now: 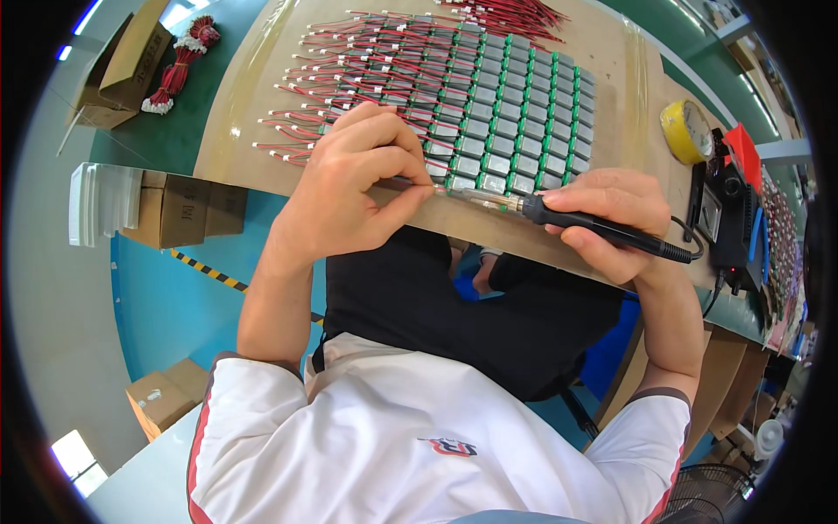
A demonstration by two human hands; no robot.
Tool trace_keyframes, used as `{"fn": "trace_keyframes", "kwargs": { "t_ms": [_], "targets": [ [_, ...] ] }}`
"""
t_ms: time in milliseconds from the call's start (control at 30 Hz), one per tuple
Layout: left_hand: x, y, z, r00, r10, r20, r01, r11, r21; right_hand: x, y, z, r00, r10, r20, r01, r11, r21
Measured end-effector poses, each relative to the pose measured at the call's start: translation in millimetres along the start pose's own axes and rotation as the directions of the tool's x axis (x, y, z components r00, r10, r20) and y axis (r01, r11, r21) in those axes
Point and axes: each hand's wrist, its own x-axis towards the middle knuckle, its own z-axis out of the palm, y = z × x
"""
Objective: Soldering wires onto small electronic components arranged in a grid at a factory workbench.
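Soldering step here: right hand (611, 214) clamped on the soldering iron (559, 218), left hand (353, 188) pinching a wire at the battery packs (489, 105) by the bench's (628, 79) near edge; next probably needs a steady tip.

Both my forearms come up from the lower edge, bare below short white sleeves, and meet near the middle of the view. My left hand (349, 188) is curled knuckles up, thumb and forefinger pinched together at their tips, pointing right. My right hand (611, 218) lies opposite it, fingers wrapped shut in a pen-like grip, thumb on top, wrist bent inward. The two hands sit near each other, not touching.
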Motion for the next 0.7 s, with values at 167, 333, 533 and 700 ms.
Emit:
{"fn": "trace_keyframes", "kwargs": {
  "t_ms": [167, 333, 533, 700],
  "targets": [
    [2.0, -1.2, 1.3, 1.0, 0.028, -0.004, -0.028, 0.999, 0.034, -0.6, 0.0, 0.0, 1.0, -0.003, 0.004, 0.003, 1.0, -0.01],
    [2.0, -0.3, 2.1, 1.0, 0.022, -0.01, -0.021, 0.999, 0.045, -0.4, 1.6, 0.9, 1.0, -0.022, 0.002, 0.022, 1.0, -0.018],
    [2.2, -1.1, 3.8, 1.0, 0.026, -0.016, -0.026, 0.999, 0.038, -0.7, 0.8, 1.0, 1.0, -0.013, 0.007, 0.013, 1.0, -0.01],
    [2.2, -1.0, 4.5, 1.0, 0.019, -0.015, -0.019, 0.999, 0.035, -1.4, 0.6, 0.9, 1.0, -0.004, 0.003, 0.004, 1.0, 0.0]
  ]
}}
